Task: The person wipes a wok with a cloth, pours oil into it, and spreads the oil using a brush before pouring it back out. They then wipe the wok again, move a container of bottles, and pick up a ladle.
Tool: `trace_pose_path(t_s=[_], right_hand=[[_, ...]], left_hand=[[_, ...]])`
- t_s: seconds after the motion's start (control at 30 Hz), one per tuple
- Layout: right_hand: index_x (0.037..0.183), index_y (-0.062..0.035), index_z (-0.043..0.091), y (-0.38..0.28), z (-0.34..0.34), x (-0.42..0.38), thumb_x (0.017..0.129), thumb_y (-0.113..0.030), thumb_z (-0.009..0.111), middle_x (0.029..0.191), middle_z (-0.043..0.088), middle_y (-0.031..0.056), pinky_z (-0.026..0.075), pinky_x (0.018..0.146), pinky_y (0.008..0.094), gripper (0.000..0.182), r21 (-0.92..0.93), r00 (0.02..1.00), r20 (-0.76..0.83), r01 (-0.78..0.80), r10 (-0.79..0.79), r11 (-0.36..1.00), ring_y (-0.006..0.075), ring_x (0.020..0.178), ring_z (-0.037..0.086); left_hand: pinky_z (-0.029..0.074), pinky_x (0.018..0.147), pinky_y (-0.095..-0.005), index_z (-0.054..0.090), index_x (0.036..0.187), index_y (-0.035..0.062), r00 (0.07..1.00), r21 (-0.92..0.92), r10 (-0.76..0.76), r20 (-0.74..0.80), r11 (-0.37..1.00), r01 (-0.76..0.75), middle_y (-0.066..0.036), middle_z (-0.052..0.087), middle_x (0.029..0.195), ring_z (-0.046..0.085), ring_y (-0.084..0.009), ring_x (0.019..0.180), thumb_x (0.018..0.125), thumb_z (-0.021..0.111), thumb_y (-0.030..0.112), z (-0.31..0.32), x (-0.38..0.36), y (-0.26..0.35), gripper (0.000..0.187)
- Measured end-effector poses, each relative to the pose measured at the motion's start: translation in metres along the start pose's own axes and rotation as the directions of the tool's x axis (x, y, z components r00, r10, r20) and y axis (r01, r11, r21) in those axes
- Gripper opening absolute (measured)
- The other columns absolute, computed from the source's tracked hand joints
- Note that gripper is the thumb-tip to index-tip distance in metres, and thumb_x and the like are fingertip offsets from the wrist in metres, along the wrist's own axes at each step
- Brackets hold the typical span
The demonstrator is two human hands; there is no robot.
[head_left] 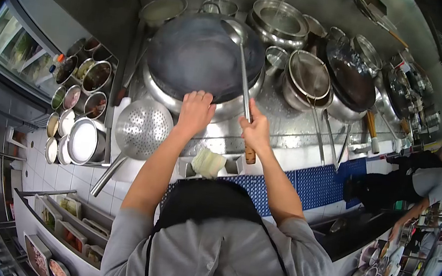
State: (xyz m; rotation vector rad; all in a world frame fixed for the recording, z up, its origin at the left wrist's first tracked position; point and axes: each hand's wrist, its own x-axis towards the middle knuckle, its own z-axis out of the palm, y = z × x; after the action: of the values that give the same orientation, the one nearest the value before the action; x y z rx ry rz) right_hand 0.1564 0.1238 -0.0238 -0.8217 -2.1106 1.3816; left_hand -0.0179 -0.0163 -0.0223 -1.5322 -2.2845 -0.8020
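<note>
A large dark wok [198,53] sits on a round steel burner ring [155,89] in front of me. My left hand [196,112] is at its near rim, fingers bent over the edge and thumb to the side; the underside of this grip is hidden. My right hand [256,131] is closed around the long handle of a steel ladle [243,72], whose wooden end sticks out below the fist. The ladle's bowl lies over the wok's far right part. A folded pale cloth [208,163] rests near the counter edge, between my forearms.
At left lies a perforated strainer [143,129], beside several seasoning containers [97,76]. Water runs into a steel pot [280,22] at the back. Right of the wok are a mesh sieve [309,74] and another wok [349,76]. A co-worker [423,183] stands far right.
</note>
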Motion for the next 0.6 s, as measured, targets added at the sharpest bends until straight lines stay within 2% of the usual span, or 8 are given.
trace_pose_path(t_s=[0.1,0.13,0.23,0.27,0.37,0.4,0.5,0.6], right_hand=[[0.151,0.0005,0.043,0.005,0.019,-0.028,0.088,-0.013,0.068,0.075,0.068,0.0155,0.048,0.054,0.0328,0.069,-0.293,0.998,0.03,0.058,-0.052,0.954,0.0134,0.052,0.056],[0.15,0.0,0.044,-0.004,0.02,-0.037,0.087,-0.015,0.068,0.084,0.07,0.0203,0.049,0.058,0.0339,0.069,-0.309,0.997,0.058,-0.032,0.053,0.951,0.0165,0.055,0.057],[0.151,-0.0013,0.043,0.014,0.031,-0.05,0.086,-0.014,0.069,0.084,0.07,0.0203,0.048,0.059,0.0332,0.071,-0.232,1.0,0.018,0.005,-0.001,0.973,0.0197,0.056,0.057],[0.151,-0.001,0.043,0.02,0.032,-0.054,0.087,-0.015,0.068,0.077,0.066,0.0188,0.048,0.06,0.0337,0.07,-0.204,0.998,0.011,0.07,-0.069,0.977,0.0211,0.057,0.057],[0.152,-0.0016,0.042,0.012,0.028,-0.061,0.088,-0.016,0.067,0.073,0.064,0.018,0.049,0.061,0.0342,0.07,-0.277,0.999,0.038,0.038,-0.029,0.96,0.0206,0.059,0.058],[0.152,-0.0028,0.042,0.002,0.025,-0.063,0.088,-0.017,0.067,0.072,0.062,0.019,0.049,0.062,0.0348,0.07,-0.277,0.998,0.056,-0.018,0.035,0.961,0.0219,0.059,0.058],[0.152,-0.0045,0.042,-0.008,0.023,-0.068,0.087,-0.017,0.067,0.07,0.06,0.0188,0.049,0.061,0.0353,0.071,-0.311,0.997,0.045,-0.048,0.065,0.949,0.0227,0.058,0.057],[0.153,-0.0062,0.042,-0.008,0.023,-0.074,0.087,-0.017,0.068,0.068,0.059,0.0188,0.048,0.06,0.0358,0.071,-0.324,0.998,0.036,-0.038,0.053,0.945,0.0233,0.057,0.056]], left_hand=[[0.044,0.091,-0.0463,0.063,0.104,0.003,0.999,-0.029,0.026,-0.028,0.999,-0.027,-0.015,0.061,0.1,0.058,-0.0342,0.099,0.082,0.07,0.015,-0.004,-0.006,-0.001,0.026],[0.043,0.095,-0.0469,0.062,0.111,0.0029,0.999,-0.05,0.036,-0.028,0.998,-0.037,-0.015,0.059,0.103,0.056,-0.0344,0.102,0.081,0.07,0.013,-0.003,-0.008,-0.003,0.032],[0.042,0.096,-0.0476,0.062,0.115,0.0025,0.997,-0.056,0.047,-0.054,0.997,-0.05,-0.015,0.058,0.105,0.055,-0.0345,0.103,0.08,0.07,0.012,-0.002,-0.011,-0.004,0.037],[0.042,0.099,-0.0492,0.06,0.121,0.0021,0.999,-0.081,0.028,-0.022,0.996,-0.03,-0.016,0.057,0.109,0.053,-0.0363,0.106,0.079,0.07,0.012,0.001,-0.014,-0.007,0.044],[0.039,0.105,-0.0515,0.057,0.13,0.0027,0.995,-0.092,0.05,-0.085,0.994,-0.058,-0.018,0.057,0.116,0.052,-0.0394,0.112,0.081,0.069,0.011,0.004,-0.02,-0.007,0.051],[0.037,0.109,-0.0535,0.052,0.138,0.0018,0.998,-0.116,0.041,-0.056,0.992,-0.047,-0.02,0.055,0.121,0.049,-0.0417,0.117,0.081,0.07,0.011,0.001,-0.022,-0.006,0.06],[0.037,0.108,-0.056,0.048,0.142,0.0011,0.981,-0.102,0.011,-0.193,0.994,-0.031,-0.024,0.053,0.127,0.046,-0.0438,0.122,0.081,0.071,0.012,-0.008,-0.034,0.006,0.067],[0.038,0.107,-0.0564,0.044,0.147,0.0023,0.996,-0.112,-0.035,-0.085,0.993,0.026,-0.027,0.05,0.133,0.044,-0.044,0.127,0.08,0.075,0.024,-0.009,-0.079,0.018,0.077]])
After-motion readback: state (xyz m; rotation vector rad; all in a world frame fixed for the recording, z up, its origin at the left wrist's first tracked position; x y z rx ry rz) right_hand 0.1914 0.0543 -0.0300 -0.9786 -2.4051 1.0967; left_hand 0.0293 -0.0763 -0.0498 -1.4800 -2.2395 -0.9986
